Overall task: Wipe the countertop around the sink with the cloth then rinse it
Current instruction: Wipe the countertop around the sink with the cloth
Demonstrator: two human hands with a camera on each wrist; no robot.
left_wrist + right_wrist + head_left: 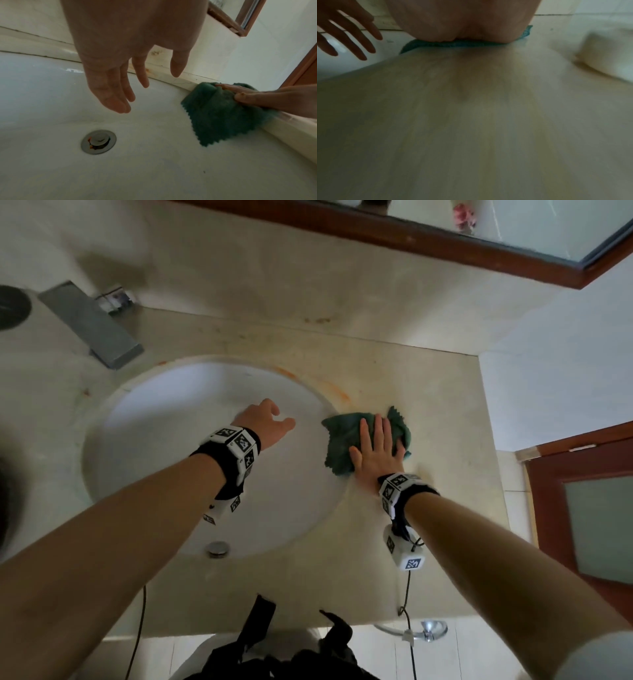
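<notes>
Beige stone countertop [394, 364] right of the sink [164, 412] carries orange stains at the basin's rim, so wiping looks unfinished and rinsing is not yet begun. Green cloth [346, 436] overhangs that rim under the flat right hand [375, 450]; the left hand [265, 422] hovers over the basin, loose and empty.

Dark green cloth [346, 440] (zigzag edge); white sink [171, 412]; beige countertop [428, 392].

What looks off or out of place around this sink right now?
Orange rust-like stains streak the countertop along the sink rim, just beyond the green cloth under the right hand. Orange bits sit in the drain too.
</notes>
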